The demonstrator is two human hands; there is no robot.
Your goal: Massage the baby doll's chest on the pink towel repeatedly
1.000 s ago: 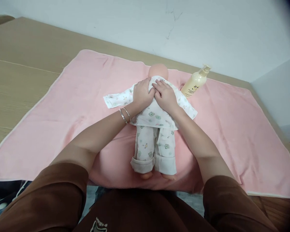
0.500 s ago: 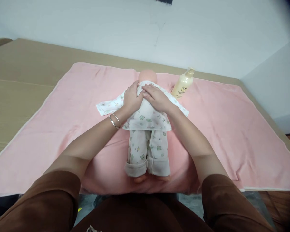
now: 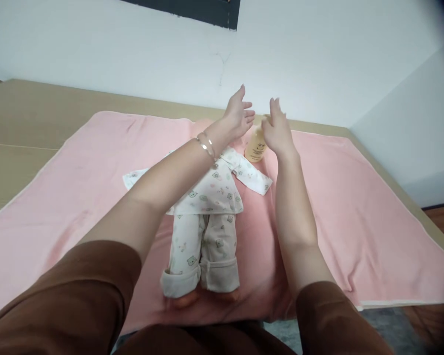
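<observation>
A doll in a white printed top and trousers (image 3: 210,195) lies on a pink blanket (image 3: 340,197), its feet toward me and its head mostly hidden behind my left forearm. My left hand (image 3: 240,116) is raised above the doll's head end, fingers apart, holding nothing. Just right of it, my right hand (image 3: 277,127) is lifted beside a pale yellow pump bottle (image 3: 256,147), covering part of the bottle's top. Its fingers are stretched out and nothing shows in them. The bottle stands on the blanket beyond the doll's sleeve.
The blanket covers much of a wooden table (image 3: 29,118), which shows at the left and along the back. Behind it rises a white wall (image 3: 299,54) with a dark panel (image 3: 192,10) at the top.
Both my hands have lifted off the doll's chest and moved up and right, toward the bottle, and they are now apart. The view has shifted slightly.
</observation>
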